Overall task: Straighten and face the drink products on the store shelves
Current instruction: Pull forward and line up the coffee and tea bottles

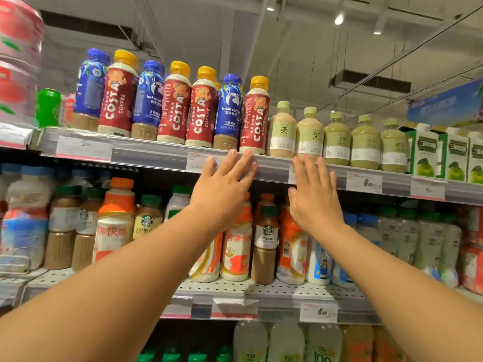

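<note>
On the top grey metal shelf [156, 154] the red Costa and blue Luckin plastic coffee bottles [198, 111] already face front but stand mixed, with rows below untidy, while the left hand [222, 190] and right hand [315, 197] reach up, fingers straight, gripping nothing.

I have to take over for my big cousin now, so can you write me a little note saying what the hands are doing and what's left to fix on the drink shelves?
Left hand: open, holding nothing, fingertips at the top shelf edge below the rightmost Costa bottle.
Right hand: open, empty, fingertips at the same edge below the beige tea bottles.
Top shelf: Costa bottles and blue Luckin bottles are mixed together; most labels face forward.
Left to do: the leftmost Luckin bottle looks turned sideways. The middle shelf bottles look uneven.
</note>
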`<action>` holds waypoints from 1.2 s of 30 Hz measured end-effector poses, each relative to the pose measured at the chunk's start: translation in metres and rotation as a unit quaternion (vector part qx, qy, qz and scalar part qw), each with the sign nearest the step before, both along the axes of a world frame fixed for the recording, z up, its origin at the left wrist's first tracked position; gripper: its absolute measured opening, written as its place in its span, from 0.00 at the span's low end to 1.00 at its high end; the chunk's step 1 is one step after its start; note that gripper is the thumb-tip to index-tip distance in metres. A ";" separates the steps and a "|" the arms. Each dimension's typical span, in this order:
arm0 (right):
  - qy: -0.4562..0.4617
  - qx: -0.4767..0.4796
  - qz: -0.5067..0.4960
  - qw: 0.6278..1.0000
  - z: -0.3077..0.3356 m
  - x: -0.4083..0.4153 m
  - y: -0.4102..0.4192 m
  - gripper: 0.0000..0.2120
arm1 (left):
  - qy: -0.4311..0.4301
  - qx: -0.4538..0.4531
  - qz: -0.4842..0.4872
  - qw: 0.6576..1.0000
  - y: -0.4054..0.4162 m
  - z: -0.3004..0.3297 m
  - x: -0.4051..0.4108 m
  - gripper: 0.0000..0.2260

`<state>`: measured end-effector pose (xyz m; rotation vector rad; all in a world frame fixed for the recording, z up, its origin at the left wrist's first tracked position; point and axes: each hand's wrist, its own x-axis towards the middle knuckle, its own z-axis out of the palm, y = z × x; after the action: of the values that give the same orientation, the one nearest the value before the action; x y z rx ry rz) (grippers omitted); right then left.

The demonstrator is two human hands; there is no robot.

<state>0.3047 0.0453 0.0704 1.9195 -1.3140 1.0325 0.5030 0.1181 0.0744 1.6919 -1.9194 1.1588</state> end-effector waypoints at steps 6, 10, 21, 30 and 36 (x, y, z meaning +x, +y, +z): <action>0.000 -0.024 -0.002 1.000 -0.009 0.002 -0.009 0.33 | 0.004 -0.038 0.013 0.999 -0.011 -0.013 -0.002 0.37; -0.039 -0.054 0.064 0.996 -0.021 0.007 -0.010 0.32 | 0.005 -0.047 0.025 0.999 -0.011 -0.015 -0.005 0.38; -0.101 0.176 0.210 0.957 -0.044 0.016 -0.017 0.26 | 0.046 0.040 0.030 0.998 0.020 -0.064 -0.009 0.34; -0.134 0.225 0.208 0.942 -0.032 0.026 -0.015 0.14 | 0.039 0.096 0.007 0.995 0.052 -0.092 0.015 0.31; -0.100 0.086 0.254 0.958 -0.030 0.035 0.040 0.12 | 0.315 0.144 -0.119 0.931 0.067 -0.088 0.029 0.26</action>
<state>0.3401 0.0850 0.0408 2.4123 -1.0588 1.4308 0.5323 0.1850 -0.0138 1.6347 -1.8415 0.1966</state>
